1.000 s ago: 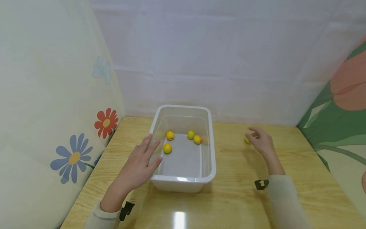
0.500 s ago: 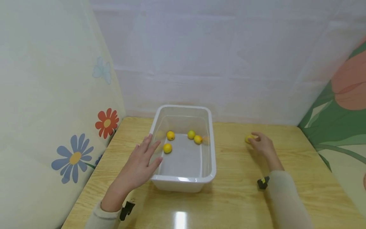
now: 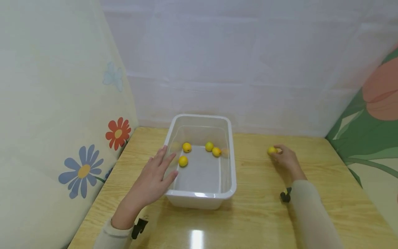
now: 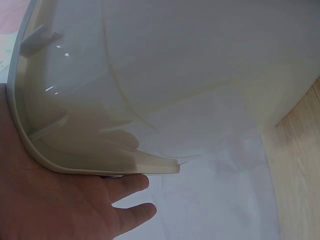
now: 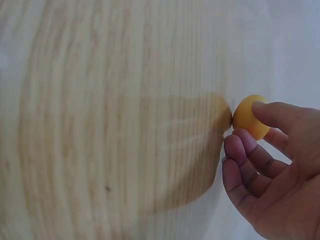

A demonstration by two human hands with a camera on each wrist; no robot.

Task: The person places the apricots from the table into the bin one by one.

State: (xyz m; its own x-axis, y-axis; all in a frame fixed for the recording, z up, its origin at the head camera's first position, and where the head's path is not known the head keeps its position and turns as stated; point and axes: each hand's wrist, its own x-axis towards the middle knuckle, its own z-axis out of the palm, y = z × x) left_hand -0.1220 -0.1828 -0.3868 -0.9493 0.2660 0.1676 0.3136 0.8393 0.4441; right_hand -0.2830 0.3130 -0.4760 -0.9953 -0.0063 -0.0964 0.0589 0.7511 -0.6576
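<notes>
At the right of the table, my right hand pinches a small round yellow fruit, citrus-like in look. In the right wrist view, the thumb lies on one side of that fruit and the fingers curl at the other; it sits right at the table surface. My left hand rests over the left rim of a white plastic bin, its fingers straight and spread. The left wrist view has the palm against the bin's rim. Several yellow fruits, one of them this near one, lie on the bin's floor.
The wooden table carries the bin left of centre. A white cloth backdrop stands behind it. Side panels rise at both edges, one with painted flowers, the other with a large green and pink print.
My right hand has come down onto the yellow fruit, and its thumb and fingers have closed round it. My left hand has stayed on the bin's rim.
</notes>
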